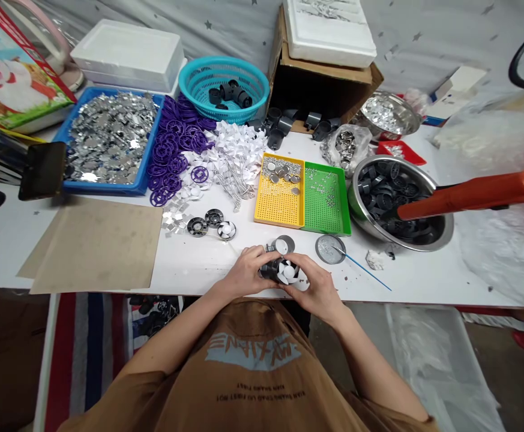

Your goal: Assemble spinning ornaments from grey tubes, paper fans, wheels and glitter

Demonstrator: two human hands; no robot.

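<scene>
Close to the table's front edge, my left hand (248,270) is wrapped round a dark grey cylindrical housing (268,271). My right hand (316,285) grips a white-bladed fan wheel (287,272) at the housing's right end, thumb and fingers on its rim. Whether the wheel is fixed to the housing I cannot tell. Just beyond my fingers stands a grey ring-shaped part (284,244) with a white disc inside. To the left lie black fan parts (197,226) and a white-bladed fan (226,230).
A yellow tray (275,207) and green tray (325,219) hold small metal parts. A blue brush (367,271) rests on a shallow dish (329,255). At right, an orange handle (469,195) juts over a steel bowl (444,231). Purple rings (167,162) lie beside a blue tray (147,174).
</scene>
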